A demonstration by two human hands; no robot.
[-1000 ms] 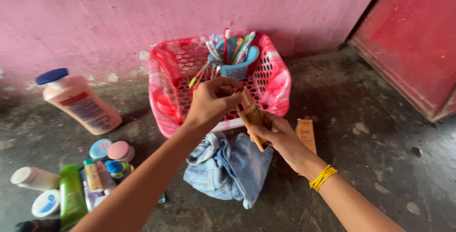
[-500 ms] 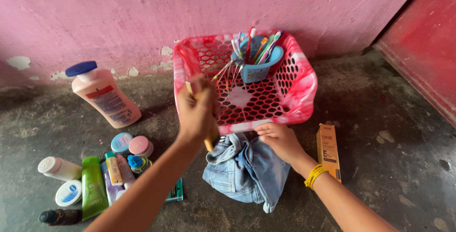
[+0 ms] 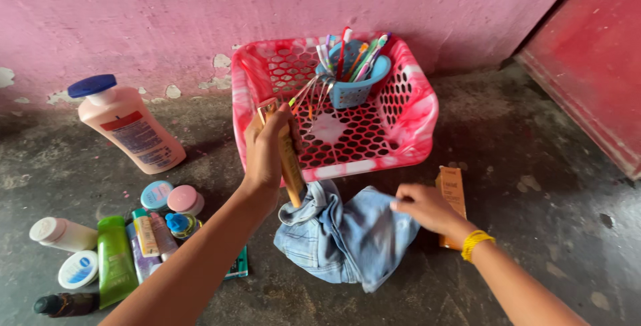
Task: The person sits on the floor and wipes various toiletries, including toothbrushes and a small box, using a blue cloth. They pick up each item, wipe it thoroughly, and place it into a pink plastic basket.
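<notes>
Head view, looking down at a dark concrete floor [image 3: 547, 132] against a pink wall [image 3: 153, 12].

Left hand [image 3: 267, 155] wrapped round a slim tan tube [image 3: 288, 166], fingers [image 3: 284, 120] closed firmly about its upper half. Tube held nearly upright, cap end up by the near left rim of the pink mesh basket [image 3: 407, 132], flat tail down and touching the crumpled denim cloth [image 3: 344, 236]. Gripped high, probably so the length hangs free and can be steered over the rim.

Right hand [image 3: 424, 207] lower and to the right, resting on the right edge of the denim cloth, fingers curled narrow with tips pinching or pressing the fabric; whether any fold is truly caught, cannot tell. Yellow bangles [image 3: 475, 242] at the wrist. Just beyond that hand, a tan carton [image 3: 452, 196] lying flat on the floor, partly hidden behind it, matching the tube in colour.

Inside the basket, far side: a small blue cup [image 3: 354, 85] standing upright, packed with toothbrushes [image 3: 357, 52] bristling out of its top, kept vertical by the cup's wall. Rest of the basket bottom bare.

Far left, a big peach lotion bottle [image 3: 130, 125] with a blue cap, lying tilted. Near left, a loose cluster on the floor: green tube [image 3: 113, 259], white jar [image 3: 63, 234], round tins [image 3: 170, 198], small tubes, dark bottle [image 3: 63, 304], all lying close, some touching.

Far right, a red door [image 3: 594, 52].
</notes>
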